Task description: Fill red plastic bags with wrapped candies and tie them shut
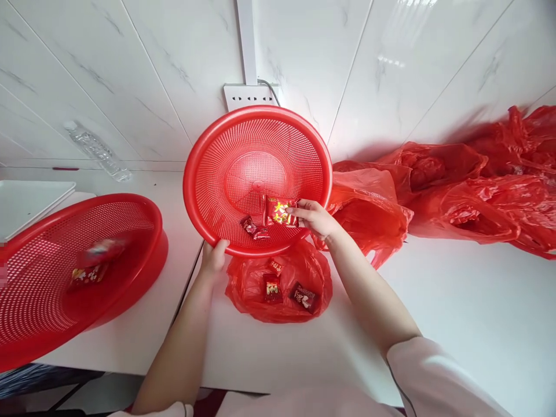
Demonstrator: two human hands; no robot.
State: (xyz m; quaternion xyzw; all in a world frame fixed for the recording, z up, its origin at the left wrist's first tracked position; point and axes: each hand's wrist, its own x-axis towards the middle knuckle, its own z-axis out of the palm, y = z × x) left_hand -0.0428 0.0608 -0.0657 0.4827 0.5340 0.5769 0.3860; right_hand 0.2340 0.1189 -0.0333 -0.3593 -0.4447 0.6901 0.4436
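Observation:
A red plastic mesh basket [256, 124] is tilted toward me in the middle of the view. My left hand [214, 256] grips its lower left rim. Inside the basket's lower right side, my right hand [316, 218] pinches a red snack packet [278, 211] with yellow lettering. Small dark red wrapped sweets [249, 225] lie against the basket wall, left of the packet. Just below the basket, a red plastic bag [247, 307] stands open on the table. It holds a few small packets, among them a red one [272, 288] and a dark brown one [304, 296].
A second tilted red basket [152, 231] is at left, with a red packet [88, 277] and a blurred item inside. Red plastic bags [460, 202] line the wall at right. A clear plastic bottle [98, 150], white tray [35, 194] and power strip [249, 97] sit at the back.

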